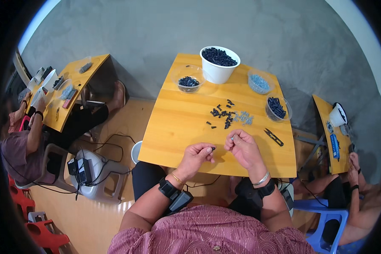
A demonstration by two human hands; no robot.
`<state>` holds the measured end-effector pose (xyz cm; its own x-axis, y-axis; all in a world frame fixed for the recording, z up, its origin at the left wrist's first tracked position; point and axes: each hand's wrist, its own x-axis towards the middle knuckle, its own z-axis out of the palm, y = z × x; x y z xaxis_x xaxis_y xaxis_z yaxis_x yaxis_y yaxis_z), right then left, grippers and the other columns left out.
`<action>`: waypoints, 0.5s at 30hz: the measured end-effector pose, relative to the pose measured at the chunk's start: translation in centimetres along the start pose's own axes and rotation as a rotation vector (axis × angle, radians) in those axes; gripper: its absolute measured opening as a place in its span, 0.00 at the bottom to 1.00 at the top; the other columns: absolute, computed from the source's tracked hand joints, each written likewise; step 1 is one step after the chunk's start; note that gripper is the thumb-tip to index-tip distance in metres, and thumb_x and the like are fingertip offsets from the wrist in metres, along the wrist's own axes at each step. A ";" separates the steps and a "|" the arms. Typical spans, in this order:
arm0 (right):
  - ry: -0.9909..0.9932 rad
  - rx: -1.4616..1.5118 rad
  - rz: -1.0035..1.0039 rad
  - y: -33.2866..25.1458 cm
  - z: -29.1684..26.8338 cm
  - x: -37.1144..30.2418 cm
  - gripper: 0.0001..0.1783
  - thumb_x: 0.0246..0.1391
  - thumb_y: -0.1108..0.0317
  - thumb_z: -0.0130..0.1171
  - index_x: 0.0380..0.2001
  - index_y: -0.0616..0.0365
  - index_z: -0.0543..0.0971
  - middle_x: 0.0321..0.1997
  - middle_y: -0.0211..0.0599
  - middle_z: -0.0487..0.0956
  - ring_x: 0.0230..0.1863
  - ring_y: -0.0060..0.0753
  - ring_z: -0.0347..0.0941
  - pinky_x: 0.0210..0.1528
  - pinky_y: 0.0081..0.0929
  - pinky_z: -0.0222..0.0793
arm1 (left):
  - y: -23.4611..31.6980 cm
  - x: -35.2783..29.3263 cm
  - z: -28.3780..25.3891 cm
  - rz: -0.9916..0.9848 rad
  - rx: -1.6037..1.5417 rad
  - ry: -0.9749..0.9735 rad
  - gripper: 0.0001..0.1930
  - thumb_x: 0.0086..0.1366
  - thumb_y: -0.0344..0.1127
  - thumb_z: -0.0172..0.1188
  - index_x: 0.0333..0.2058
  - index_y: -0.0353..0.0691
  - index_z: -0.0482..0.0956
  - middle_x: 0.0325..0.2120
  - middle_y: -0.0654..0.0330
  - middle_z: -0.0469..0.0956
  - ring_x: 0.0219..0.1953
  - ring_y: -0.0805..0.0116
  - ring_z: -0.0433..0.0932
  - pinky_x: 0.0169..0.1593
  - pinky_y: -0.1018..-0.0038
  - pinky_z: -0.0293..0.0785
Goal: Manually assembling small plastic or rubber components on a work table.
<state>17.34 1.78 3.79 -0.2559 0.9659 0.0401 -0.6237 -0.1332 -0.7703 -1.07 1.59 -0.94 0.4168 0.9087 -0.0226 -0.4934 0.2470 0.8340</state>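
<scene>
No packages, labels, signs or screens can be made out here.

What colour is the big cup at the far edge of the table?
White; the cup, filled with dark pieces, shows only in the head view.

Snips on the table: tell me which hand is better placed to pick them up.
Right, probably. The snips lie on the table just right of the right hand, nothing between. The left hand sits farther off and would have to cross over. Both hands already pinch small pieces.
</scene>
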 end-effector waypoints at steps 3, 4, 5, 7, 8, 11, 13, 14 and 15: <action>0.025 -0.027 0.019 0.2 0.5 -0.4 0.04 0.55 0.73 0.48 0.33 0.61 0.71 0.27 0.30 0.69 0.30 0.23 0.64 0.36 0.24 0.65 | -0.1 0.3 -0.3 -0.042 -0.117 -0.010 0.08 0.62 0.27 0.48 0.36 0.31 0.74 0.24 0.61 0.72 0.26 0.73 0.70 0.36 0.73 0.74; 0.025 -0.045 0.019 0.2 0.8 -0.5 0.05 0.55 0.73 0.49 0.33 0.61 0.71 0.28 0.30 0.69 0.30 0.23 0.64 0.36 0.24 0.65 | -0.1 0.3 -0.5 -0.038 -0.170 -0.027 0.08 0.62 0.27 0.48 0.37 0.31 0.74 0.24 0.60 0.72 0.27 0.72 0.70 0.37 0.72 0.74; 0.025 -0.062 0.019 0.2 1.0 -0.6 0.05 0.55 0.72 0.49 0.34 0.61 0.71 0.28 0.30 0.69 0.30 0.23 0.64 0.36 0.24 0.65 | 0.0 0.3 -0.6 -0.041 -0.171 -0.021 0.08 0.62 0.27 0.48 0.37 0.31 0.74 0.24 0.60 0.72 0.27 0.72 0.70 0.37 0.72 0.74; 0.022 -0.056 0.029 0.3 1.4 -0.7 0.05 0.55 0.72 0.49 0.33 0.61 0.71 0.28 0.30 0.69 0.30 0.23 0.64 0.36 0.24 0.65 | 0.3 0.3 -0.7 -0.065 -0.265 -0.065 0.07 0.62 0.27 0.49 0.37 0.33 0.74 0.26 0.60 0.72 0.28 0.72 0.71 0.39 0.70 0.75; 0.019 -0.054 0.032 0.5 1.6 -0.7 0.05 0.55 0.72 0.49 0.33 0.61 0.71 0.28 0.30 0.69 0.30 0.23 0.64 0.35 0.24 0.65 | 0.4 0.2 -0.7 -0.066 -0.266 -0.057 0.07 0.62 0.27 0.49 0.37 0.33 0.74 0.26 0.60 0.72 0.28 0.72 0.71 0.39 0.70 0.75; -0.043 -0.006 0.049 0.7 1.9 -0.7 0.04 0.54 0.71 0.50 0.33 0.61 0.71 0.28 0.30 0.69 0.30 0.23 0.64 0.36 0.24 0.65 | 0.7 0.2 -0.6 -0.062 -0.312 -0.094 0.07 0.61 0.28 0.50 0.36 0.34 0.74 0.27 0.61 0.73 0.29 0.72 0.72 0.40 0.70 0.75; -0.028 0.001 0.058 0.8 2.2 -0.7 0.04 0.54 0.72 0.49 0.32 0.61 0.71 0.28 0.30 0.69 0.30 0.23 0.64 0.35 0.23 0.64 | 0.5 0.1 -0.7 -0.056 -0.332 -0.099 0.06 0.61 0.28 0.50 0.36 0.35 0.74 0.28 0.61 0.73 0.29 0.73 0.72 0.39 0.70 0.75; -0.011 0.009 0.063 0.9 2.3 -0.7 0.04 0.54 0.73 0.49 0.32 0.61 0.71 0.27 0.30 0.69 0.29 0.23 0.64 0.34 0.23 0.64 | 0.5 0.1 -0.7 -0.055 -0.334 -0.096 0.06 0.61 0.28 0.50 0.36 0.35 0.74 0.28 0.61 0.73 0.29 0.73 0.72 0.39 0.70 0.75; -0.009 0.008 0.064 1.0 2.1 -0.7 0.04 0.54 0.73 0.49 0.32 0.61 0.71 0.27 0.30 0.69 0.29 0.23 0.64 0.34 0.23 0.64 | 0.4 0.1 -0.7 -0.057 -0.337 -0.099 0.06 0.61 0.28 0.50 0.36 0.35 0.74 0.28 0.61 0.73 0.29 0.73 0.72 0.39 0.70 0.75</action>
<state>15.32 0.51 4.37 -0.3023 0.9532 -0.0033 -0.6118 -0.1967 -0.7661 -1.77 2.06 -1.04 0.5150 0.8572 0.0035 -0.6845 0.4089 0.6035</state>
